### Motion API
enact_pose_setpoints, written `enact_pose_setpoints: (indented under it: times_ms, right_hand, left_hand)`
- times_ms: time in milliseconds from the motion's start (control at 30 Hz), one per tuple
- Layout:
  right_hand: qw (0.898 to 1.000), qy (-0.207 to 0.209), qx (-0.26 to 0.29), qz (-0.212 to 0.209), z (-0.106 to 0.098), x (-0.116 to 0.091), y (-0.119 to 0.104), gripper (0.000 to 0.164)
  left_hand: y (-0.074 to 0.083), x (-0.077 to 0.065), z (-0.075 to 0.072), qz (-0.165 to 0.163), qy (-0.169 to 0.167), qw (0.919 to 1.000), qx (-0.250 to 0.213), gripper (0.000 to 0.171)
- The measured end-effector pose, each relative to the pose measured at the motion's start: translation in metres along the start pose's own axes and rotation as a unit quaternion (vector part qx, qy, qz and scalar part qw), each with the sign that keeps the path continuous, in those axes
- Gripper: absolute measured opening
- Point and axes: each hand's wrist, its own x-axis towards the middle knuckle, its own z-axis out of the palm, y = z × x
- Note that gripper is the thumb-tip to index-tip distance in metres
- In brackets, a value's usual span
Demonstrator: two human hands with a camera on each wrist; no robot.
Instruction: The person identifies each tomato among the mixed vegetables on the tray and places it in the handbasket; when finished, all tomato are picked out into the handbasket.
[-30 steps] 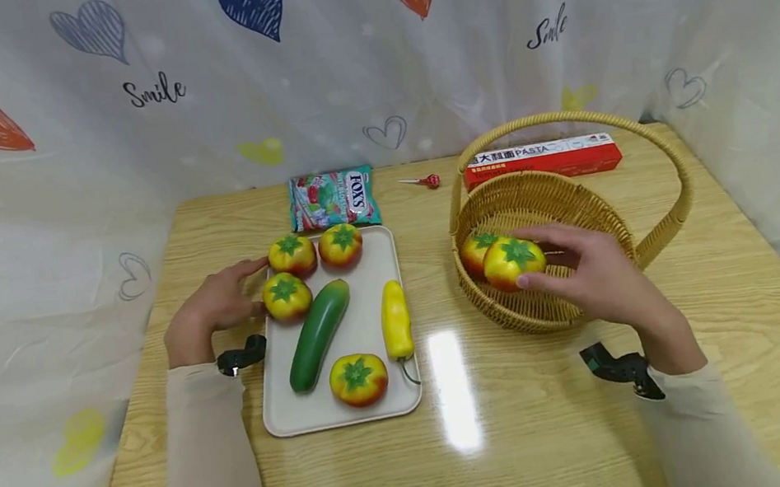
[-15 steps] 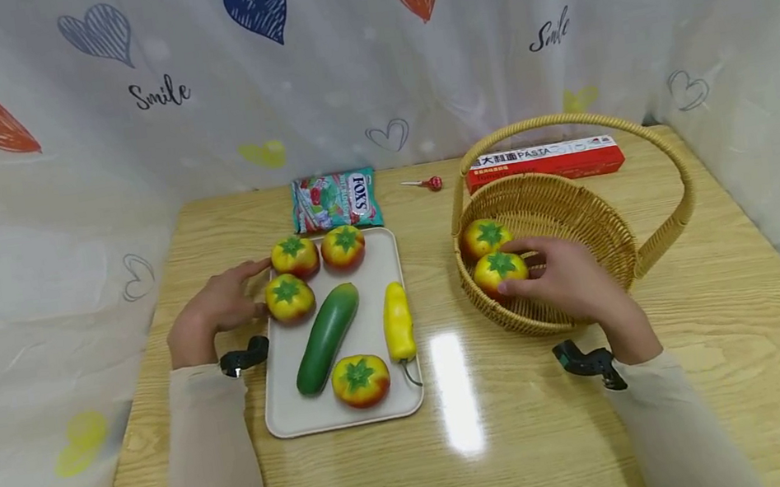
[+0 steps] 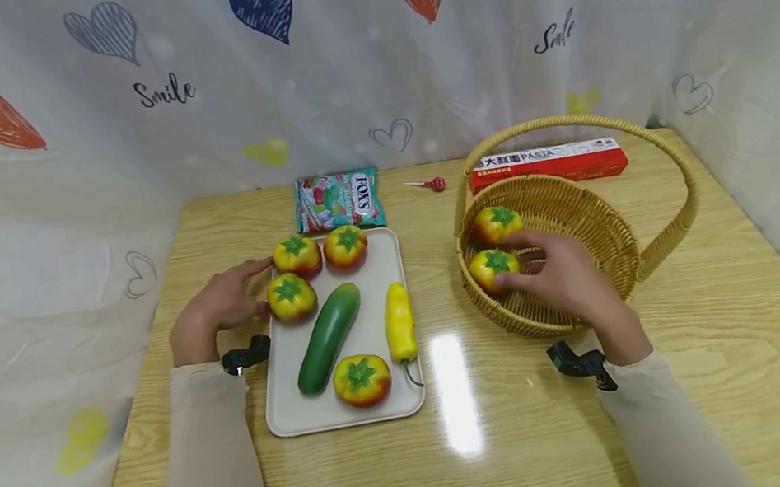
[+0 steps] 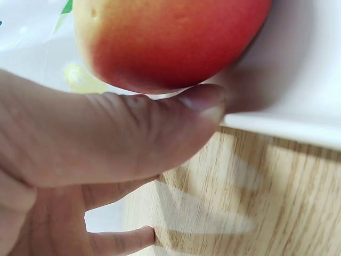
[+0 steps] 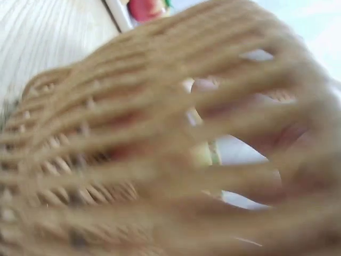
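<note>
In the head view my right hand (image 3: 566, 273) reaches into the wicker basket (image 3: 602, 234), thumb and fingers around a yellow-red tomato (image 3: 490, 263) with a green leafy top. Behind that lies another tomato (image 3: 493, 222). Basket weave fills the right wrist view and mostly hides this hand. At the left edge of the white tray (image 3: 310, 419), my left hand (image 3: 219, 305) has its fingers spread beside two tomatoes. Seen from the left wrist, its thumb lies against the underside of a tomato (image 4: 176, 42). The tray also bears a cucumber (image 3: 329, 339) and a yellow pepper (image 3: 398, 321).
Behind the tray lies a teal FOX'S candy bag (image 3: 337, 201), and right of it a lollipop (image 3: 436, 184). A red pasta box (image 3: 573, 162) is partly behind the basket, whose tall handle (image 3: 567, 119) arches over it. A patterned curtain borders the table.
My right hand has brought its tomato lower and left, down into the basket. The tomato behind it has shifted a little back and right. My left hand has hardly moved.
</note>
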Motion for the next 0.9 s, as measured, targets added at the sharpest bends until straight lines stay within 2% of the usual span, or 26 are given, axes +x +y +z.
enact_pose_setpoints:
  times_ms: [200, 300, 433, 567, 733, 900]
  right_hand:
    - [0.999, 0.018, -0.011, -0.035, -0.01, -0.015, -0.003, 0.068]
    - [0.995, 0.012, 0.007, -0.096, -0.01, -0.018, -0.009, 0.066]
    - [0.98, -0.008, 0.014, -0.196, -0.001, -0.017, -0.023, 0.064]
    - [0.969, -0.045, 0.011, -0.243, 0.014, -0.016, -0.041, 0.065]
    - [0.955, -0.118, 0.037, -0.27, 0.042, -0.014, -0.06, 0.066]
    - [0.942, -0.164, 0.028, -0.293, 0.072, -0.013, -0.076, 0.065]
  left_hand:
    - [-0.002, 0.001, 0.0, -0.001, 0.0, 1.0, 0.003, 0.086]
    - [-0.002, 0.0, 0.0, -0.005, -0.001, 1.0, 0.001, 0.086]
    - [-0.002, 0.0, -0.001, -0.007, -0.001, 1.0, -0.001, 0.086]
    - [-0.001, 0.0, 0.0, -0.006, -0.001, 1.0, -0.001, 0.086]
    - [0.0, 0.0, 0.0, -0.006, -0.003, 1.0, 0.002, 0.086]
    - [0.001, 0.0, 0.0, -0.01, -0.004, 0.9999, -0.001, 0.085]
